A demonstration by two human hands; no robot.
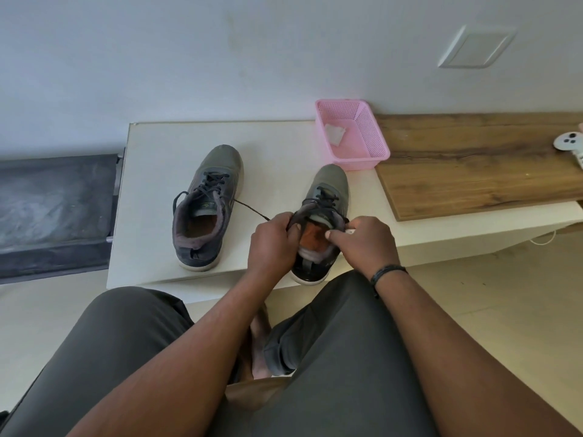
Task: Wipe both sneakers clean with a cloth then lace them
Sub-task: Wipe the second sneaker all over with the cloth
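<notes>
Two sneakers, left sneaker (208, 206) and right sneaker (321, 222), lie lengthwise on the bench (151, 171), toes toward the wall. Left hand (271, 244) and right hand (362, 241) have fingers pinching the right sneaker's lace ends.

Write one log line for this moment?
step: lacing | both hands: pinch black laces | grey right sneaker | white cloth: pink basket

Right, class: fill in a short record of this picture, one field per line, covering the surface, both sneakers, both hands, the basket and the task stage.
surface: white table
left sneaker: stands alone, laced, lace ends loose
right sneaker: being laced at the collar
left hand: grips a lace
right hand: pinches a lace end
pink basket: behind the right sneaker, holds a white cloth
stage: lacing, knots not yet tied
</notes>
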